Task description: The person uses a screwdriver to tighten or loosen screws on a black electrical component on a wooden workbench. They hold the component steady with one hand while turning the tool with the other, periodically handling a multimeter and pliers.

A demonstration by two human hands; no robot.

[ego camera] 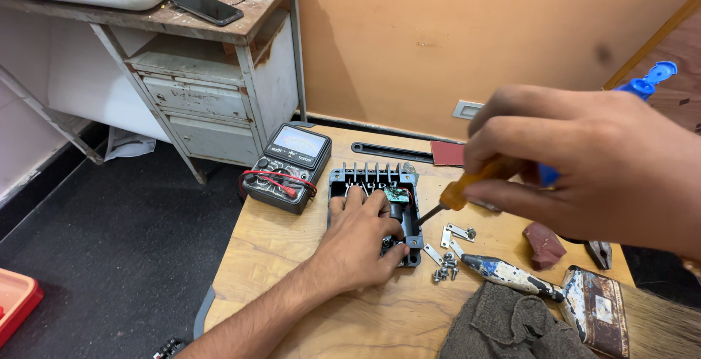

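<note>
My left hand (359, 242) lies flat inside an open black finned housing (372, 178) on a low wooden table (277, 257), fingers spread over its inner parts. A small green circuit board (396, 195) shows beside my fingertips. My right hand (591, 165), close to the camera, grips a screwdriver with an orange handle (471, 182); its dark shaft (429, 214) points down into the housing's right side.
An analog multimeter (286, 165) with red and black leads sits left of the housing. Loose screws and metal brackets (449, 253), a paint-stained tool handle (511, 275), a brush (606, 315), a grey rag (511, 326) lie at right. A worn metal cabinet (219, 89) carries a phone (207, 7).
</note>
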